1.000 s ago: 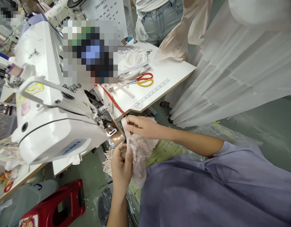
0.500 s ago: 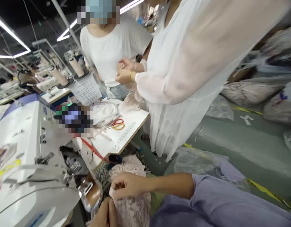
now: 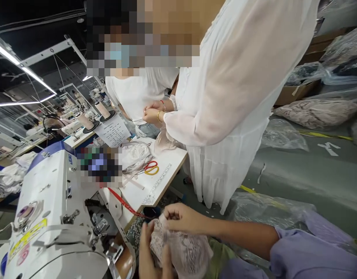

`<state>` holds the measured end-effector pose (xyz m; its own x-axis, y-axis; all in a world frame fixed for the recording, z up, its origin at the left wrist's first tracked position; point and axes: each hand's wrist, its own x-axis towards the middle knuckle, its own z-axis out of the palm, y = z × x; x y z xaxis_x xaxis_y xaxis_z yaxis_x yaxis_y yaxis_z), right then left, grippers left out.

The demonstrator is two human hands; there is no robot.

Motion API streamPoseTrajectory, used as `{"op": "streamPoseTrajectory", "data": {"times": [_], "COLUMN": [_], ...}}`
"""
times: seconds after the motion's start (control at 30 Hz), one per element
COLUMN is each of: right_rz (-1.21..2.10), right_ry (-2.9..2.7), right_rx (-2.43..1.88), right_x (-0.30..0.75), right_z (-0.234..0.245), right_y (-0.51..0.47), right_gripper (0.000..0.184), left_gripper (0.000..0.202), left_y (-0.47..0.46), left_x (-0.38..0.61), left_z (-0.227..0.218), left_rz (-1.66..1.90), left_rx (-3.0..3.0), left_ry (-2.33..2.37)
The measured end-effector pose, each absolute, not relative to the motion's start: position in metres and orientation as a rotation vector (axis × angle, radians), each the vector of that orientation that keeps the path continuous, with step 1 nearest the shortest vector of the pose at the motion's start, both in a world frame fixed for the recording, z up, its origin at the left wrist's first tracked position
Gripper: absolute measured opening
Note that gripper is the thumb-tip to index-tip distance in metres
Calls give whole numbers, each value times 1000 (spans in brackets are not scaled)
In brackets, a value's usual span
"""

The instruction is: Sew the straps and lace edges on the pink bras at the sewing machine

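Observation:
A pale pink lace fabric piece [image 3: 190, 252] hangs gathered low in the view, over my lap. My right hand [image 3: 184, 219] reaches in from the right, its fingers closed on the top edge of the lace. Beside the lace on its left is my left hand [image 3: 153, 252], thumb and fingers spread apart with the lace behind and between them. Close by on the left stands a white sewing machine [image 3: 59, 217], its metal presser parts near my left hand.
A white table [image 3: 155, 186] holds red and yellow scissors [image 3: 151, 167], a printed sheet [image 3: 113, 130] and a bagged white lace bundle [image 3: 136, 155]. A red strap [image 3: 123, 201] hangs off its edge. A person in white [image 3: 225, 116] stands beside it, another behind. Plastic bags [image 3: 320, 110] lie on the floor.
The view has shifted, so the table and machine sit lower. My left hand has gone from pinched on the lace to spread fingers. My right hand still grips the lace.

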<state>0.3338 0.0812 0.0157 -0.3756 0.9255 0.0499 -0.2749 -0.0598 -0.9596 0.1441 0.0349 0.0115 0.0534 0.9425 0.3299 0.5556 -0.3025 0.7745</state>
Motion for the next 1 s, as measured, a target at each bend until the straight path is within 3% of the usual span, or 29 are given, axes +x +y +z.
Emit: {"op": "streamPoseTrajectory", "data": {"times": [0.13,0.37,0.7,1.0], "right_rz": [1486,1441,1342,1313], "right_ry": [-1310,-1220,-1141,-1198], "right_rx": [-850,-903,-932,-899], "right_x": [343,371,388,405], "right_z": [18,7,-57,-88], "right_y": [113,212,332,335], "right_gripper": [33,31,28,35], "left_gripper": [45,42,46,42], "left_y": [74,180,296,321], "left_x": [176,213,242,241], "left_z": [23,-4,-54,-79], "left_rz": [765,1024,1085,998], "left_rx": [1672,949,964,955], "left_ry": [1290,954,865,840]}}
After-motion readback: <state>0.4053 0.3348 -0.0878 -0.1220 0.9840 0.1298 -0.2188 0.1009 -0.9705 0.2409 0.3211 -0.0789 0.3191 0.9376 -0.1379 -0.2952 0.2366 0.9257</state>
